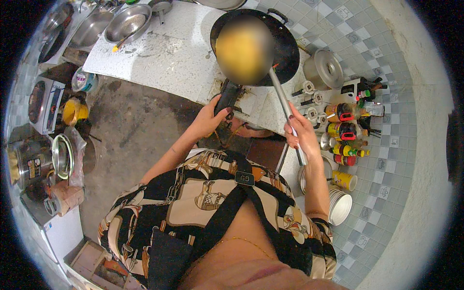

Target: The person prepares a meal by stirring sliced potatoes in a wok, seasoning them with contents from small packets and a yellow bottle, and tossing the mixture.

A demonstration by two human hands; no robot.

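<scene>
A black wok (pixel 290 54) stands over the far side of the counter. My left hand (pixel 212 117) is closed around its black handle (pixel 228 96), which points towards me. In my right hand (pixel 301 130) is the long metal handle of a cooking utensil (pixel 281 90); its upper end reaches the wok's near right rim, and its head cannot be made out. A blurred yellow patch covers much of the wok, so the contents there are hidden. A small red-orange bit shows beside the utensil's upper end.
A lidded metal pot (pixel 328 69) stands right of the wok. Sauce bottles (pixel 340 131), a yellow can (pixel 344 180) and stacked white bowls (pixel 340 207) line the tiled wall (pixel 384 145). On the white speckled counter (pixel 152 69), a metal colander (pixel 128 25) lies by the sink (pixel 95 29).
</scene>
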